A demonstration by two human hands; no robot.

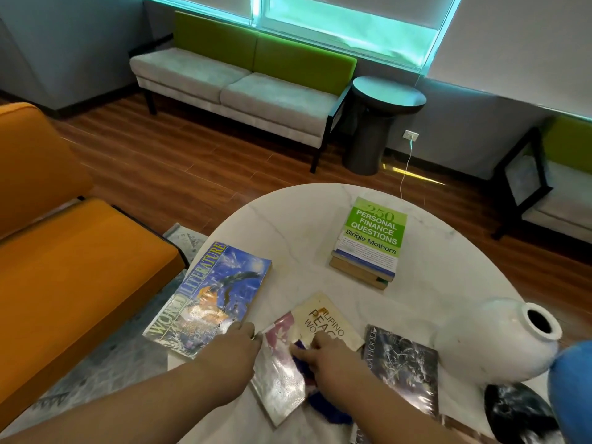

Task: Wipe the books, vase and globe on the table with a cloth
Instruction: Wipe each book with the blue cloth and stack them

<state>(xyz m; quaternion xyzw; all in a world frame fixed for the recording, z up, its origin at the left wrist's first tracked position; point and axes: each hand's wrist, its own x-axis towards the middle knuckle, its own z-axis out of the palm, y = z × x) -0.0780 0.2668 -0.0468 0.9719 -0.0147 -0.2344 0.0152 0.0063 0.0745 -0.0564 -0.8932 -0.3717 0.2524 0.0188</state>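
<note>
On the peace book (323,318) my right hand (325,352) bunches the blue cloth (328,410). My left hand (235,346) touches the book's edge, but I can't tell how curled its fingers are. I'd pin the book firmly and wipe in flat outward strokes, clear of the vase (499,341).

Blue cloth (328,410) lies bunched on the flat cream book (326,318), white vase (490,341) tipped nearby.

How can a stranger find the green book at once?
On the round white marble table, look to the far side. The green paperback book tops a small stack there. Only its cover is bright green with white lettering.
</note>
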